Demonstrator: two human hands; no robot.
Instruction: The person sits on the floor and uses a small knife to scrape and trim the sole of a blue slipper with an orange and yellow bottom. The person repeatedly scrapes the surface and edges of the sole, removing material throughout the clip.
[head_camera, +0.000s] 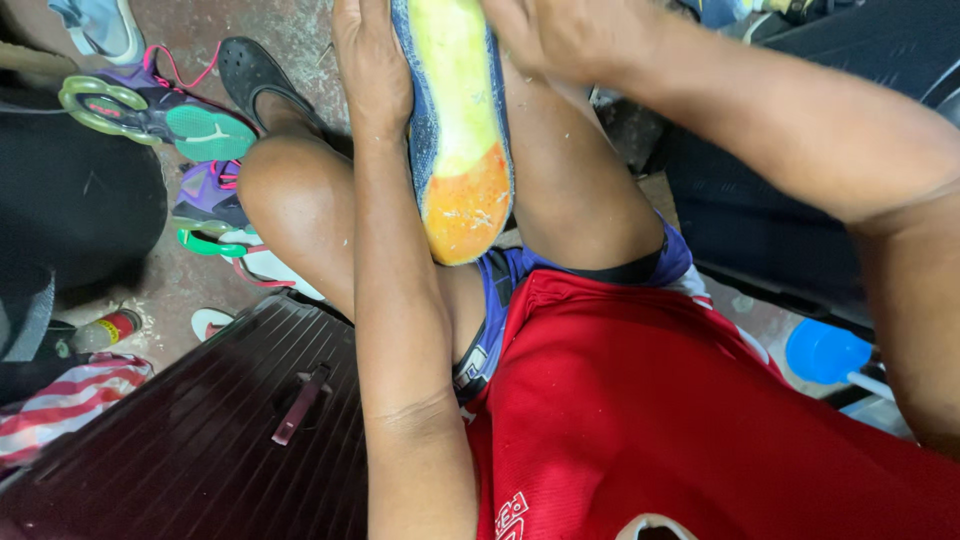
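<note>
We hold a blue sports shoe (455, 130) sole-up between our knees, its worn yellow bottom turning orange at the heel, which points toward our red shirt (680, 400). Our left hand (370, 60) lies flat along the shoe's left edge with fingers extended, while our right hand (555, 35) clasps its right edge near the toe. Purple sneakers (170, 110) lie on the floor to the left, beside a dark ribbed case (200, 440).

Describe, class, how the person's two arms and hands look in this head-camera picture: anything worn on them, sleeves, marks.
Both arms are bare from hand to upper arm: no gloves, watch, rings or bands are visible. The left hand tops a long, slim forearm with a crease at the elbow. The right hand leads to a thicker-looking forearm nearer the camera. No sleeve reaches either arm; the red jersey covers only the torso.
</note>
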